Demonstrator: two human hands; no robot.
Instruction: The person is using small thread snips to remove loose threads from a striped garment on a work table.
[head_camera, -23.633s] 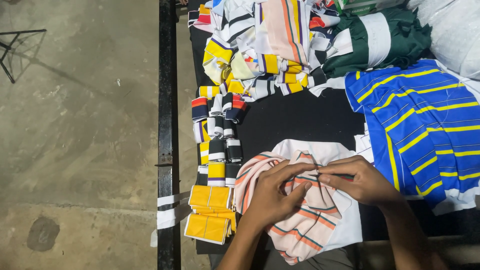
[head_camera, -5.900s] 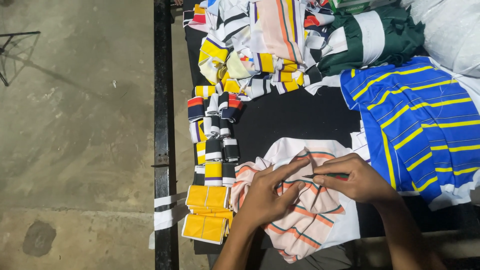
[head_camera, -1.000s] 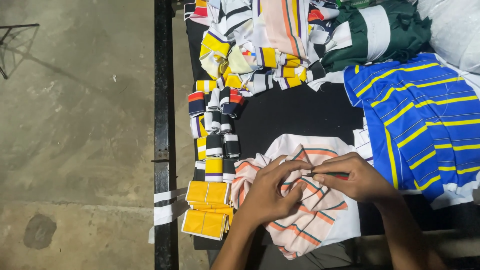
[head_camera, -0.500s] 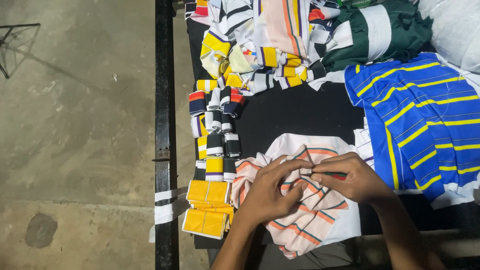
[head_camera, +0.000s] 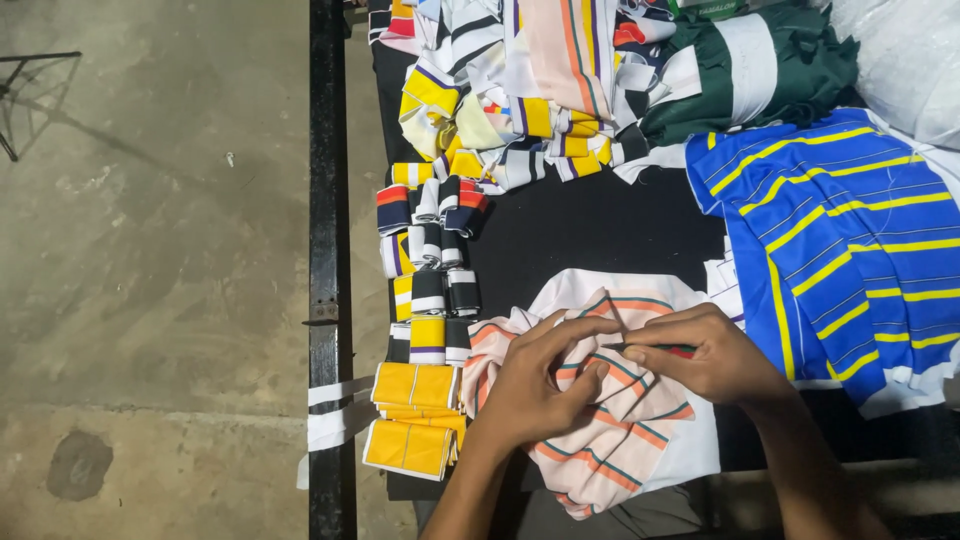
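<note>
Both hands — left hand (head_camera: 535, 390), right hand (head_camera: 705, 352) — gripping striped cloth (head_camera: 610, 440) (bunched beneath)

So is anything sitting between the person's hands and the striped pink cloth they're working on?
Nothing visible does. The left hand and right hand both rest directly on the bunched pink striped cloth, their fingers gripping its folds. The yellow folded pieces lie to its left, apart from the hands.
</note>
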